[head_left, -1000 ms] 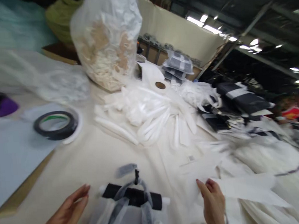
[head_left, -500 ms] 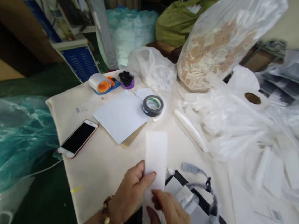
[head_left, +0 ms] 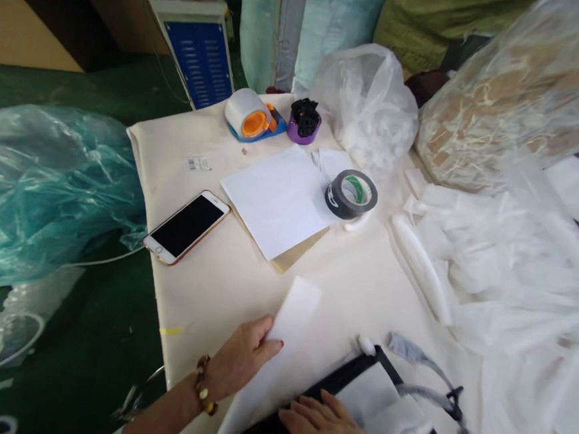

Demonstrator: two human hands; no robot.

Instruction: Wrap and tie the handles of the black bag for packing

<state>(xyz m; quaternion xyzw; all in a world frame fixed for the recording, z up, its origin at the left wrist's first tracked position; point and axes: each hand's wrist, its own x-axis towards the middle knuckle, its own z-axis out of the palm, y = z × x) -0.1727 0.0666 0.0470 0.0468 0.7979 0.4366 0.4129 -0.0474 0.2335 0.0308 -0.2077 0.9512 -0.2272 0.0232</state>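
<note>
My left hand (head_left: 240,358), with a bead bracelet at the wrist, pinches the edge of a long white paper strip (head_left: 280,351) that lies slanted on the cream table (head_left: 200,297). At the bottom edge my right hand (head_left: 318,425) rests with fingers spread flat on a black-and-white bag (head_left: 354,399) that has grey handles (head_left: 421,367). The strip's lower end runs under that bag's corner.
A phone (head_left: 186,226), a white sheet on a card (head_left: 278,201), a grey tape roll (head_left: 350,194), an orange tape dispenser (head_left: 251,116) and a purple cup (head_left: 304,122) lie on the table. Clear plastic bags (head_left: 368,104) and heaped white sleeves (head_left: 499,267) fill the right. Teal plastic (head_left: 41,183) lies left.
The view has swung left and down. My right hand has let go of the strip and moved onto the bag. The strip now lies tilted, held only by my left hand.
</note>
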